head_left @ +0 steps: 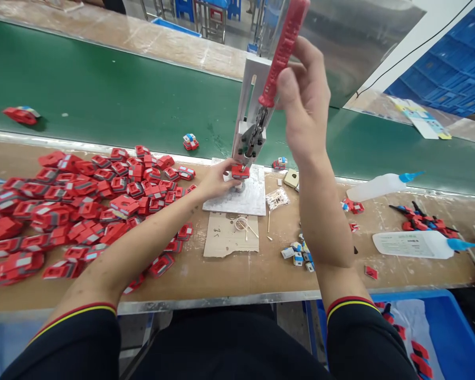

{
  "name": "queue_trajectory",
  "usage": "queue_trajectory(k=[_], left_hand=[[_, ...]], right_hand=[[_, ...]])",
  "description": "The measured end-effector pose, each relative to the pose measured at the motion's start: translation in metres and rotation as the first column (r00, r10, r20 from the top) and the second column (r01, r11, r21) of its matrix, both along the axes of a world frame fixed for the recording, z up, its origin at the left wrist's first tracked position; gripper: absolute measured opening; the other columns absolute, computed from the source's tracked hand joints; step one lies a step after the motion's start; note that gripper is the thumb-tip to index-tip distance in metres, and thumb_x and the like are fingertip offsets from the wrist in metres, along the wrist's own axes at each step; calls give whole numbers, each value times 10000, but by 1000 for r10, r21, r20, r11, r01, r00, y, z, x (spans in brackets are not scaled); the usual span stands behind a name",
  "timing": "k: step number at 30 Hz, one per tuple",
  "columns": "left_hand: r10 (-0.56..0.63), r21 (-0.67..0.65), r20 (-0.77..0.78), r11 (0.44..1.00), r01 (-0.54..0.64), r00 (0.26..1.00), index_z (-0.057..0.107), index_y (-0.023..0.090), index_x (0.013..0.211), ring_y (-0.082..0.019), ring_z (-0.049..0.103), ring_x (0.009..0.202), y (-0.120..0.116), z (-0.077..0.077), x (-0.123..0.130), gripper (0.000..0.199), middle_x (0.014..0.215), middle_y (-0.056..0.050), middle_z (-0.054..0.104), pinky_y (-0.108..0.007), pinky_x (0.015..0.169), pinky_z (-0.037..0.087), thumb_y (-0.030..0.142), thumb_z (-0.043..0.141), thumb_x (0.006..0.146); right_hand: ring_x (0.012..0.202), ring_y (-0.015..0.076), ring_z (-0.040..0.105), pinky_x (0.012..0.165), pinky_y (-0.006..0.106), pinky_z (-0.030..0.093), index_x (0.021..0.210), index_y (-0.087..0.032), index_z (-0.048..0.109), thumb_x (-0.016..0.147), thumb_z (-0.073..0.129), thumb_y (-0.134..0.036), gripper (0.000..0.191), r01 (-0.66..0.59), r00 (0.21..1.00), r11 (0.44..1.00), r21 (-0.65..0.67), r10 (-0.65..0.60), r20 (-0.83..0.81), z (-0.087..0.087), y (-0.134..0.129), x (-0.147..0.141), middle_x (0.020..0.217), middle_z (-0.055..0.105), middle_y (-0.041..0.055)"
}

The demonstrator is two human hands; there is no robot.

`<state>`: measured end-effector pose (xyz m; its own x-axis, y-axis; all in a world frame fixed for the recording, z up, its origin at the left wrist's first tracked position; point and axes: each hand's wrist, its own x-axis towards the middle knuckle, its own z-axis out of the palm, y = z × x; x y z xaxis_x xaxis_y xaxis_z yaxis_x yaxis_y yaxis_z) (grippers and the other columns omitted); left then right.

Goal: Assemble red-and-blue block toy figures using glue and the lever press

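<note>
A hand-operated toggle press with a metal column (242, 108) and a flat metal base plate (255, 192) stands on the bench before me. Its red lever handle (284, 50) points up, and my right hand (306, 97) grips it between thumb and fingers. At the foot of the press, my left hand (218, 180) pinches a small red plastic part (240, 171) under the ram. The fingers partly hide this part, so I cannot tell whether the ram presses on it. Left of that hand lies a large heap of red and grey plastic parts (114, 184).
Cotton swabs (277, 198) and torn cardboard (214, 240) lie by the press. Small white-and-blue parts (298, 256) sit nearer me. Two bottles with blue nozzles (376, 187) lie right. A green conveyor belt (142, 100) runs behind. A blue bin (447, 327) stands low at right.
</note>
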<state>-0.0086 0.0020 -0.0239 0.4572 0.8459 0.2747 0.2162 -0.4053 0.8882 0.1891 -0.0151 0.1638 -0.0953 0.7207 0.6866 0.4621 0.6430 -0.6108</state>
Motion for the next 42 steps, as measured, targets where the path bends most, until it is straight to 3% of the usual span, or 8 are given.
queue_trajectory(k=[10,16,19,22,25,27,32,42], left_hand=[[-58,12,60,998,57,996,673,196,1285,-256,754,1156,-1,-11,1,475,1295,-99,785,-423,1036,595,206,793,826],[-70,44,63,997,67,996,666,197,1304,-244,748,1130,-3,-12,2,464,1263,-84,786,-419,1043,599,239,767,853],[-65,54,62,997,62,996,658,203,1312,-239,746,1117,-5,-13,3,464,1259,-88,787,-425,1036,600,250,776,866],[-50,44,69,998,47,996,644,209,1315,-229,755,1099,-8,-13,6,468,1256,-91,790,-414,1022,607,228,780,868],[-27,39,63,999,25,998,636,207,1317,-227,761,1128,-10,-13,8,468,1278,-84,789,-402,1035,607,190,766,867],[-19,37,61,999,17,998,634,200,1317,-228,764,1138,-11,-12,8,468,1283,-81,791,-398,1043,608,178,764,868],[-18,24,64,1000,17,998,628,201,1320,-225,778,1115,-11,-12,9,476,1241,-78,805,-402,1052,613,161,782,872],[-3,13,66,1000,2,998,631,206,1327,-234,778,1131,-15,-15,11,461,1243,-88,806,-426,1076,605,161,757,887]], right_hand=[[1112,231,730,891,407,674,1437,-320,566,1081,593,-318,357,-63,924,942,329,-70,377,-41,-64,-3,1170,753,64],[1195,260,736,1040,528,623,1350,-348,636,1039,604,-148,371,-139,917,894,427,-47,396,-77,-74,-1,1193,762,37],[1306,278,691,1095,542,604,1369,-355,609,1047,582,-223,350,-41,975,952,305,-29,221,-93,-82,-2,1333,705,67],[1249,283,722,952,482,664,1401,-308,518,1062,539,-459,371,-39,993,995,-91,29,-112,-100,-98,-9,1369,668,122],[987,253,794,722,381,656,1300,-296,471,975,633,-669,521,-320,910,816,-481,125,-394,-91,-113,-16,1114,749,81],[816,217,784,614,328,607,1223,-305,452,877,772,-691,609,-431,863,679,-594,117,-492,-78,-118,-20,956,758,22],[640,167,733,495,276,517,1139,-317,417,729,937,-634,734,-467,824,614,-636,40,-565,-58,-120,-24,833,743,-43],[729,186,752,574,309,583,1212,-312,471,781,920,-592,683,-406,888,614,-676,91,-451,-82,-118,-17,843,718,-34]])
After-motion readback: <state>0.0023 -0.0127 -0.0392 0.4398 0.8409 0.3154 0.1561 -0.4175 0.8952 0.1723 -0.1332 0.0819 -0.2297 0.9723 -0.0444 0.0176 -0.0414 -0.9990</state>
